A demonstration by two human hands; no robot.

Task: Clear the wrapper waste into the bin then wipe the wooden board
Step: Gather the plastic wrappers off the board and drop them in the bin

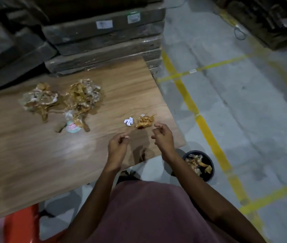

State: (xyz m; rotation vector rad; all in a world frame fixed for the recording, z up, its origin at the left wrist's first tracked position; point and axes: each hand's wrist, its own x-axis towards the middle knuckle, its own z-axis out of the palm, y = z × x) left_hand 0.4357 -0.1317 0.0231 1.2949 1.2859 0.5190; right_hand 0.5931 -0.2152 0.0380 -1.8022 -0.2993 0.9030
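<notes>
Clearing stage, judged from what lies about: wrapper waste only partly gone, wiping not yet begun, no cloth anywhere in view.

Left hand (118,146) and right hand (162,137) just apart above the near right corner of the brown wood-grain board worktop (34,155), both loosely curled, fingers half closed. Nothing plainly held; something small pinched at the left fingertips possible, too blurred to tell.

Nearest waste: small crumpled golden-brown wrapper clump (144,121) with a tiny white paper scrap (128,121) just beside it, both close ahead of the hands. Farther left: large tangled golden wrapper pile (83,99), smaller flattened golden wrapper pile (40,99), and a round pale green and pink label piece (72,128) touching the large pile's loose trailing ends.

Round black bin (199,165) on the grey concrete floor, below the board's right corner, already partly filled with similar wrappers.

Best done this way, probably:
- Small clump and white scrap first, pinched together in the right hand, dropped straight down over the bin.
- Large piles gathered inward with both hands, squeezed tight before lifting, since loose crinkly strips likely to spring apart and shed.
- Trailing strands and label tucked in before lifting.
- Short carry over the board edge, release low over the bin.
</notes>
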